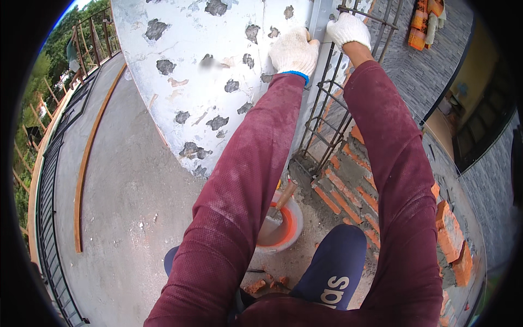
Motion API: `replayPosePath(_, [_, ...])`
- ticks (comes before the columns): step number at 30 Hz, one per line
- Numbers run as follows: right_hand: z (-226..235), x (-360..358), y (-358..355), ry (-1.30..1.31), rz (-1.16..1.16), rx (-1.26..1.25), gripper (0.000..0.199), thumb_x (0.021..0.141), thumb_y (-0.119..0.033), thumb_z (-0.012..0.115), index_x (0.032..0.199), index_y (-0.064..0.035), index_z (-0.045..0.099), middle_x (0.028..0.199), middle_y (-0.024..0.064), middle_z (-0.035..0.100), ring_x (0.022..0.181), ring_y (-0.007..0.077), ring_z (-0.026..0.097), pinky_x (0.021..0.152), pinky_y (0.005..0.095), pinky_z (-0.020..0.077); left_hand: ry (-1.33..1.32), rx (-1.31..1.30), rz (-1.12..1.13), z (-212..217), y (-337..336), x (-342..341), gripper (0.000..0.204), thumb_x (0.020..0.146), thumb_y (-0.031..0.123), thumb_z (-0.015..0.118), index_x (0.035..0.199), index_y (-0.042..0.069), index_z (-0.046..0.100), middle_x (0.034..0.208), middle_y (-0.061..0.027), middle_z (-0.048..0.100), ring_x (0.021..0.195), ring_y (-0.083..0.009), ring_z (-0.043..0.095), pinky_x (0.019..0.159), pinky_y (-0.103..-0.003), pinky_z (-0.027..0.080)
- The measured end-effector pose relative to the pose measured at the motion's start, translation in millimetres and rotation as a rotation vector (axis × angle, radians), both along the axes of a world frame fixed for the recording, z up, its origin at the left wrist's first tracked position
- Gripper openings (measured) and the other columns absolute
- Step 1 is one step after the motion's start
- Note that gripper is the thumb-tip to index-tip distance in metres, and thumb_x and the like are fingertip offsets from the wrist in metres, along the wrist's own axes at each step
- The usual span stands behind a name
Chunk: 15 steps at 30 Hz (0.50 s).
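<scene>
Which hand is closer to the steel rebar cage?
The right hand: it overlaps the upper rebar cage in view. The left hand is farther left, beyond the grey strip, by the edge of the white wall.

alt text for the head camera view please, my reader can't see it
White-gloved left hand and right hand flank an upright grey metal strip between a grey-patched white wall and a rebar cage. Below sit a wooden-handled tool in an orange-lined bucket and red brickwork.
</scene>
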State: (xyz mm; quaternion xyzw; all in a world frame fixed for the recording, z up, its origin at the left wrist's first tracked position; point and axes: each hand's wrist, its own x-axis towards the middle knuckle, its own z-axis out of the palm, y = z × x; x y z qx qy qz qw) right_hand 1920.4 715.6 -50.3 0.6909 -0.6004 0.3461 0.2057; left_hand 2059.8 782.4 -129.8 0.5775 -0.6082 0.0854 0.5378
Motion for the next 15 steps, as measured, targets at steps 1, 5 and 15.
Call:
replayPosePath(1, [-0.2,0.7,3.9,0.095,-0.037,-0.052,0.05,0.087,-0.034,0.058,0.116,0.0032,0.072,0.109,0.0284,0.073,0.101,0.0412,0.073,0.091,0.049,0.0567,-0.009,-0.001,0.002,-3.0,1.3,0.5,0.038,0.088,0.045,0.067,0.106,0.013,0.077,0.096,-0.0132,0.077,0.093,-0.0323,0.074,0.085,-0.046,0.056])
replayPosePath(5, [2.4,6.4,10.8,0.121,-0.025,-0.218,0.034,0.089,-0.032,0.057,0.097,-0.0074,0.078,0.098,0.0221,0.075,0.092,0.0402,0.073,0.082,0.0496,0.0577,-0.023,0.001,-0.024,-1.3,1.2,1.5,0.031,0.088,0.036,0.068,0.103,0.01,0.073,0.1,-0.0163,0.073,0.094,-0.0355,0.07,0.084,-0.048,0.054])
replayPosePath(15, [-23.3,-3.9,21.2,-0.103,0.089,-0.231,0.04,0.092,-0.038,0.054,0.086,-0.0061,0.077,0.09,0.0228,0.073,0.09,0.0407,0.071,0.083,0.0505,0.0558,-0.199,-0.227,0.17,-10.8,-7.2,1.2,0.032,0.086,0.04,0.066,0.103,0.014,0.073,0.099,-0.0175,0.073,0.092,-0.0393,0.07,0.088,-0.053,0.052])
